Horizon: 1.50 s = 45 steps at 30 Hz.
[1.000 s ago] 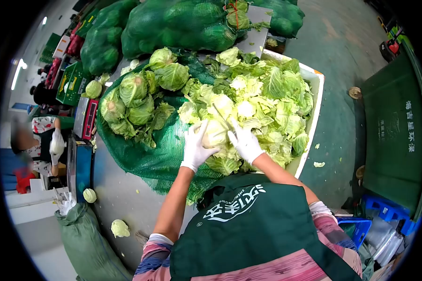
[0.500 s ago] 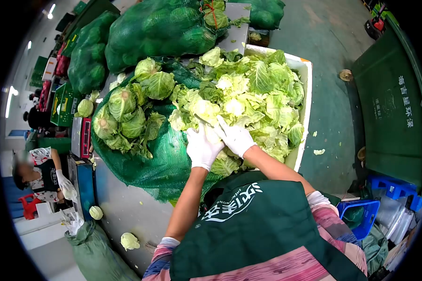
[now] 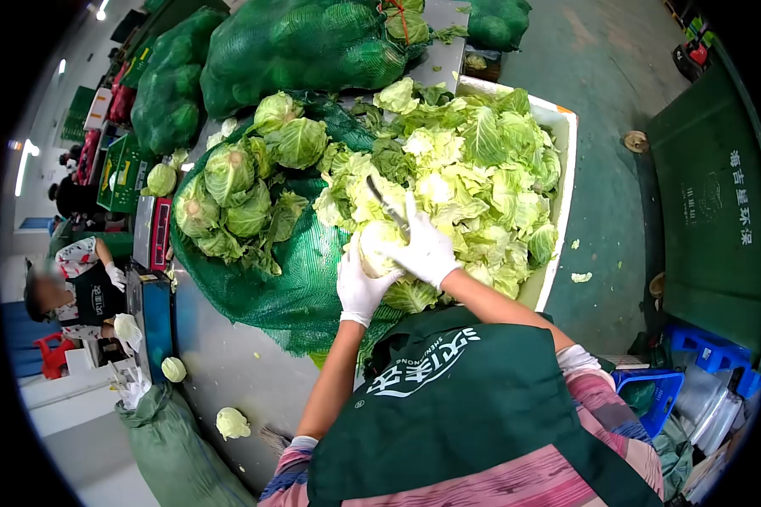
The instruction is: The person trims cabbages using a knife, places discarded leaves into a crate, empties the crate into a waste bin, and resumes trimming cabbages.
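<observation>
My gloved left hand (image 3: 362,286) grips a pale, trimmed cabbage (image 3: 375,247) from its near left side. In my gloved right hand (image 3: 428,252) is a knife (image 3: 384,201), its dark curved blade pointing up and to the left over the cabbage. The right fingers also lie against the cabbage's right side. Loose cabbage leaves (image 3: 482,194) fill a white foam box (image 3: 558,194) just beyond and to the right of both hands. Untrimmed cabbages (image 3: 228,173) sit to the left on an opened green mesh sack (image 3: 287,291).
Full mesh sacks of cabbages (image 3: 304,51) lie at the back. Left stand a red scale (image 3: 159,232) and a co-worker (image 3: 89,287) near another pale cabbage. Trimmed cabbages (image 3: 232,422) rest on the floor. A large green bin (image 3: 706,186) and blue crate (image 3: 655,397) are at right.
My right hand has lifted slightly and turned, bringing the knife blade into clear sight. The cabbage in my left hand shows more. At left, the co-worker's gloved hand has moved up.
</observation>
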Available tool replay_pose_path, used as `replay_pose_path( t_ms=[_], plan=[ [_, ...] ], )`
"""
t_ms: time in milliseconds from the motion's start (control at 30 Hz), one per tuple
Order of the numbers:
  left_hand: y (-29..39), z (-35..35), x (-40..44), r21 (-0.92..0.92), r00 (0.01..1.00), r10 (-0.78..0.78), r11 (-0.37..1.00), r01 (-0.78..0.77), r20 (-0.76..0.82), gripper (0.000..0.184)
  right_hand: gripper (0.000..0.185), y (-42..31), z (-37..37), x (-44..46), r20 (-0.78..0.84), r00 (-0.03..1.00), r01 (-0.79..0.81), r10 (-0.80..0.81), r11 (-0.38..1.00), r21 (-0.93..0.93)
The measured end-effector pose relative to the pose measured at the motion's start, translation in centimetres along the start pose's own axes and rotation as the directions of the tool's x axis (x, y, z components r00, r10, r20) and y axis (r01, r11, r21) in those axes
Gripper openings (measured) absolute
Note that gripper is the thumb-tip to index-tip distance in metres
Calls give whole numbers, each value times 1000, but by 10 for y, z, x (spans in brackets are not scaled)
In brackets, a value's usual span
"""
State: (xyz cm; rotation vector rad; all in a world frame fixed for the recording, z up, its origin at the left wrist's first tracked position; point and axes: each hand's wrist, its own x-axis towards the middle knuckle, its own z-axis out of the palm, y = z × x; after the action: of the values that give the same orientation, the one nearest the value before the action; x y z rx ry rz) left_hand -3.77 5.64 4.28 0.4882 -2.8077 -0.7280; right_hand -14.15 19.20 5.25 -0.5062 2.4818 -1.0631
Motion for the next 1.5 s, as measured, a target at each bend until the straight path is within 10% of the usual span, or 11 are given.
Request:
replay_pose_path(
  t_ms=[100, 167, 300, 500, 700, 1100, 1500],
  plan=[
    [-14, 0, -2, -62, 1000, -17, 998, 19, 22, 104, 107, 15, 16, 2, 22, 1000, 19, -20, 999, 46],
    [-27, 0, -6, -376, 990, -114, 916, 139, 87, 104, 98, 37, 22, 17, 139, 979, 75, -148, 900, 429],
    [-40, -2, -12, -577, 975, -137, 788, 215, 176, 106, 83, 88, 29, 42, 81, 993, 79, -87, 992, 95],
    [-12, -19, -22, -523, 977, -130, 828, 201, 169, 100, 85, 21, -27, 10, 82, 987, -142, 138, 989, 46],
    [6, -6, -25, -140, 999, -32, 989, 37, 35, 90, 62, 19, 2, -34, 108, 975, 203, -192, 973, -107],
    [23, -3, -32, 18, 989, -145, 989, 144, 35, 89, 58, 9, 3, -37, 330, 943, 104, -42, 979, -174],
    [0, -3, -31, -186, 991, -132, 974, 129, -6, 89, 46, 50, 2, -18, -96, 993, -60, 70, 992, 107]
  ],
)
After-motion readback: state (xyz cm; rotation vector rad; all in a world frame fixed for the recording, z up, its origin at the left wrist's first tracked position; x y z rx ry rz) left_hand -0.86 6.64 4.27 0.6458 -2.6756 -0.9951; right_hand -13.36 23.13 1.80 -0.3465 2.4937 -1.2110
